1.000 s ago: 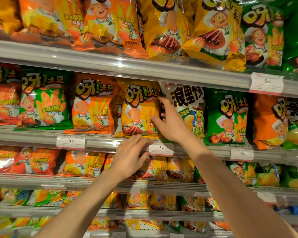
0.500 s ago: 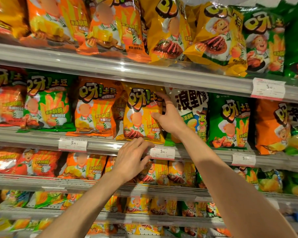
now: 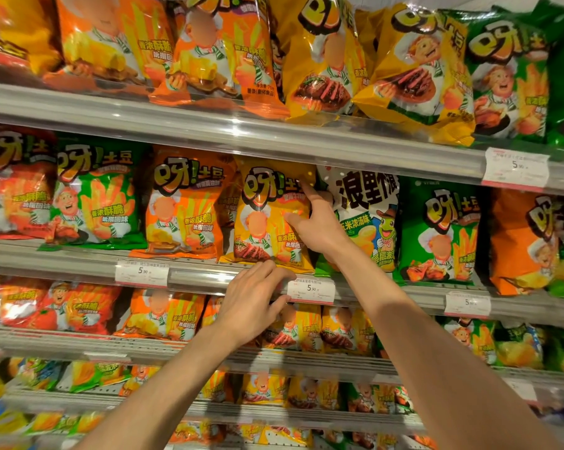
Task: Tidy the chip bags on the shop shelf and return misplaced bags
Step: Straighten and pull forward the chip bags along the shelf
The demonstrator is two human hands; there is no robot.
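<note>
Five metal shelves [image 3: 228, 131] packed with chip bags [image 3: 183, 209] fill the view.

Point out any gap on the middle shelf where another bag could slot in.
None shows. The middle shelf is packed bag to bag. The tightest seam is where the right hand holds the yellow bag against the white bag. The only bare strip is the shelf's front lip by the price tag, where the left hand rests.
</note>
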